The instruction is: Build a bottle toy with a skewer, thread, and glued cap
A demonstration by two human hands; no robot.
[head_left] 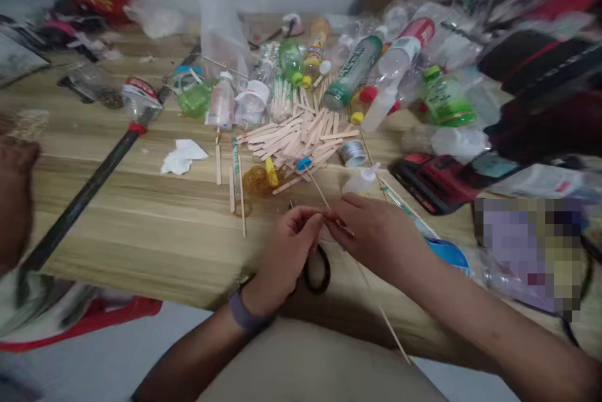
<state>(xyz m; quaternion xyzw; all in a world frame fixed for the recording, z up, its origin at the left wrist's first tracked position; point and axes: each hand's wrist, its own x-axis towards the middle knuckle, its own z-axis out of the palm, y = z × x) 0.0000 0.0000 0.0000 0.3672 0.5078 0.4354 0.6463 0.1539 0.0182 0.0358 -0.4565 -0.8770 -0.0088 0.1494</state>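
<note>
My left hand [286,248], with a band on its wrist, is closed in a pinch at the middle of a thin wooden stick [392,333]. Pressed up against it, my right hand [369,223] pinches the same stick; fingers hide the exact grip. The stick slants from the pile of craft sticks down past the table's front edge. A blue bottle cap [304,164] appears at its upper end. Beneath my left hand lie scissors, with one black handle loop [317,271] showing. Rubber bands [258,181] and a small white squeeze bottle [361,180] are just beyond my hands.
Flat wooden craft sticks [286,137] are heaped mid-table, with plastic bottles [355,69] behind. A red-and-black power tool [437,182] lies right. At left are a dark rod [89,192] with a cut bottle top, crumpled tissue [182,156] and another person's hand [16,195].
</note>
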